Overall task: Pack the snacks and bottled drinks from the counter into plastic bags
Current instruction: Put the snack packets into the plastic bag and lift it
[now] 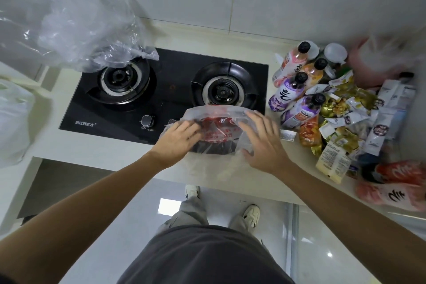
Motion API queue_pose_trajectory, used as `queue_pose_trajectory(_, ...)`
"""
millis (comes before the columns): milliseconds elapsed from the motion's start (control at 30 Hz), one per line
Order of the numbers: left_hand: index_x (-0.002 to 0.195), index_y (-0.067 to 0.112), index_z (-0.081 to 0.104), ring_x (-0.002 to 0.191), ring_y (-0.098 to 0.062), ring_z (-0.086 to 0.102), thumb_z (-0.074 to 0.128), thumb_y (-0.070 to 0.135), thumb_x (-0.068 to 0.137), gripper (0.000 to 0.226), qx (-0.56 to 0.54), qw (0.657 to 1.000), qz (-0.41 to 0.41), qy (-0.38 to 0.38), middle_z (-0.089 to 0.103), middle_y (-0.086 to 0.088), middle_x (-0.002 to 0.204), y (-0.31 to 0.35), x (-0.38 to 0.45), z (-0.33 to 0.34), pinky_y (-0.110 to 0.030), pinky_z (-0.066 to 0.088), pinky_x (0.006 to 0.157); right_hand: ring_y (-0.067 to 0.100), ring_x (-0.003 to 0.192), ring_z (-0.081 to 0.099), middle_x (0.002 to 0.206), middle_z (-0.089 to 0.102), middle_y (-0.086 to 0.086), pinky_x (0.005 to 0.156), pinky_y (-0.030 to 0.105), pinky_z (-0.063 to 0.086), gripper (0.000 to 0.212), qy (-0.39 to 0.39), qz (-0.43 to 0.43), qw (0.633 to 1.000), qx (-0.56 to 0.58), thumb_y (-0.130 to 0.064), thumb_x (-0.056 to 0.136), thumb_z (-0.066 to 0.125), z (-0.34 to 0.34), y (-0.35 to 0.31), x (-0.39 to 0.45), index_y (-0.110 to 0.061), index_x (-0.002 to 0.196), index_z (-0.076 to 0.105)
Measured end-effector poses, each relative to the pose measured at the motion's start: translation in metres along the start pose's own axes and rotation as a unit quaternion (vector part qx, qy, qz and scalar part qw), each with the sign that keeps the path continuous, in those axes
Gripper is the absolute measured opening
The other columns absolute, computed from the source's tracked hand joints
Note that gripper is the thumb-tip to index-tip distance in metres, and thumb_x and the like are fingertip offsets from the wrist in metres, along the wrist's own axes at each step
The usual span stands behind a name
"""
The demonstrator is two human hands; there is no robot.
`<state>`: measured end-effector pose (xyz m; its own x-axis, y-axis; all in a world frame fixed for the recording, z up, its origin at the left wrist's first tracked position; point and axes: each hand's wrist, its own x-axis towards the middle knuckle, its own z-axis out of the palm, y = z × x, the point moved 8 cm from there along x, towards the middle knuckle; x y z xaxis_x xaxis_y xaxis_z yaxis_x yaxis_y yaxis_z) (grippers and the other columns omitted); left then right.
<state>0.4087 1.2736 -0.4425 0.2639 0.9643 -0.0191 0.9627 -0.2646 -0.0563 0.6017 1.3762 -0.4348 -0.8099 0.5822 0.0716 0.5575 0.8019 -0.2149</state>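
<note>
1. A person is standing at a kitchen counter (129, 152), working both hands on a thin plastic bag with red print (216, 129) that is lying across the front edge of a black gas stove (166, 90), over the knobs.
2. The left hand (177, 138) is resting on the bag's left side with fingers extended and spread, pressing the film rather than curling round it; the right hand (262, 143) is lying on the right side, fingers likewise straight and splayed. Neither hand is gripping anything.
3. The goods are waiting to the right of the stove: bottled drinks (297, 85) are standing in a cluster beside it, and a heap of snack packets (345, 120) is sprawling just beyond them, with more bottles (396, 184) lying at the counter's near edge.
4. A crumpled clear bag (87, 27) is sitting over the left burner, and a white bag (13, 120) is sitting at the far left.
5. Risks, as judged from here: the slippery film may be sticking shut, so flat fingers could slide instead of parting the mouth; a sweeping right arm could topple the upright bottles; the bottles lying near the edge could roll off; heavy drinks could split the thin bag.
</note>
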Motion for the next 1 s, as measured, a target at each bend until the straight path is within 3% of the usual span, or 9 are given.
queue_pose_trajectory(67,0.116,0.015,0.068,0.112,-0.027,0.055,0.075,0.011,0.082,0.035,-0.016,0.999,0.027,-0.019,0.064,-0.004,0.118,0.004,0.0,0.006,-0.038,0.043,0.091,0.031,0.134,0.047,0.141,0.054,0.006,0.119,0.057,0.026,0.049,0.051,-0.064,0.997,0.003,-0.02,0.085,0.068,-0.006,-0.018,0.005,-0.014,0.134,0.062)
queue_pose_trajectory(200,0.118,0.019,0.072,0.114,-0.028,0.059,0.075,0.013,0.082,0.036,-0.031,0.996,0.031,-0.081,0.071,0.001,0.112,0.005,0.002,0.024,-0.045,0.046,0.105,0.026,0.114,0.058,0.109,0.068,-0.003,0.119,0.063,0.026,0.03,-0.003,-0.111,0.993,-0.04,-0.006,0.086,0.065,0.026,-0.032,0.01,-0.018,0.113,0.07)
queue_pose_trajectory(300,0.112,0.025,0.076,0.112,-0.025,0.061,0.081,0.017,0.077,0.036,-0.006,0.993,0.032,-0.117,0.073,0.006,0.108,0.004,0.005,0.035,-0.039,0.032,0.11,0.025,0.105,0.06,0.096,0.068,-0.005,0.116,0.065,0.031,0.016,-0.059,-0.078,0.994,-0.054,-0.014,0.084,0.077,0.05,-0.012,0.011,-0.019,0.097,0.07)
queue_pose_trajectory(400,0.106,0.026,0.077,0.111,-0.024,0.059,0.078,0.017,0.076,0.031,0.013,0.988,0.045,-0.146,0.072,0.008,0.104,0.005,0.006,0.045,-0.039,0.033,0.112,0.026,0.1,0.062,0.087,0.069,-0.005,0.115,0.064,0.034,0.015,-0.105,-0.054,0.992,-0.048,-0.028,0.082,0.083,0.061,0.006,0.01,-0.018,0.086,0.073)
queue_pose_trajectory(567,0.138,0.03,0.058,0.141,-0.027,0.038,0.058,0.043,0.097,0.043,-0.019,0.984,-0.013,-0.178,0.055,-0.001,0.145,-0.004,0.012,0.058,-0.043,0.024,0.122,0.03,0.112,0.056,0.099,0.068,-0.005,0.119,0.067,0.024,0.014,-0.171,-0.037,0.984,-0.04,-0.028,0.085,0.079,0.076,0.018,0.008,-0.021,0.097,0.079)
queue_pose_trajectory(700,0.158,0.027,0.023,0.148,-0.032,0.027,0.05,0.063,0.096,0.077,-0.015,0.97,-0.079,-0.229,0.04,-0.012,0.158,-0.014,0.011,0.066,-0.046,0.025,0.124,0.026,0.119,0.054,0.107,0.069,-0.01,0.119,0.07,0.019,0.034,-0.178,-0.035,0.982,-0.053,-0.013,0.085,0.072,0.078,0.019,0.007,-0.027,0.117,0.07)
queue_pose_trajectory(833,0.161,0.018,0.011,0.15,-0.03,0.026,0.057,0.07,0.089,0.099,0.003,0.968,-0.102,-0.231,0.041,-0.012,0.158,-0.014,0.013,0.056,-0.042,0.017,0.124,0.027,0.121,0.056,0.114,0.073,-0.005,0.118,0.068,0.02,0.052,-0.153,-0.006,0.984,-0.088,-0.044,0.094,0.067,0.071,0.028,0.008,-0.02,0.138,0.058)
queue_pose_trajectory(900,0.16,0.017,0.011,0.148,-0.032,0.028,0.06,0.075,0.083,0.108,0.013,0.967,-0.106,-0.23,0.045,-0.012,0.155,-0.012,0.017,0.055,-0.043,0.015,0.125,0.029,0.121,0.056,0.12,0.073,-0.003,0.119,0.066,0.02,0.073,-0.165,-0.001,0.98,-0.113,-0.062,0.086,0.068,0.071,0.032,0.005,-0.017,0.142,0.056)
queue_pose_trajectory(1000,0.158,0.017,0.015,0.146,-0.035,0.031,0.059,0.085,0.074,0.117,0.04,0.963,-0.122,-0.237,0.047,-0.012,0.153,-0.012,0.021,0.06,-0.046,0.014,0.126,0.031,0.128,0.052,0.132,0.065,0.002,0.123,0.063,0.017,0.097,-0.181,0.005,0.975,-0.13,-0.072,0.073,0.074,0.073,0.035,-0.001,-0.014,0.148,0.051)
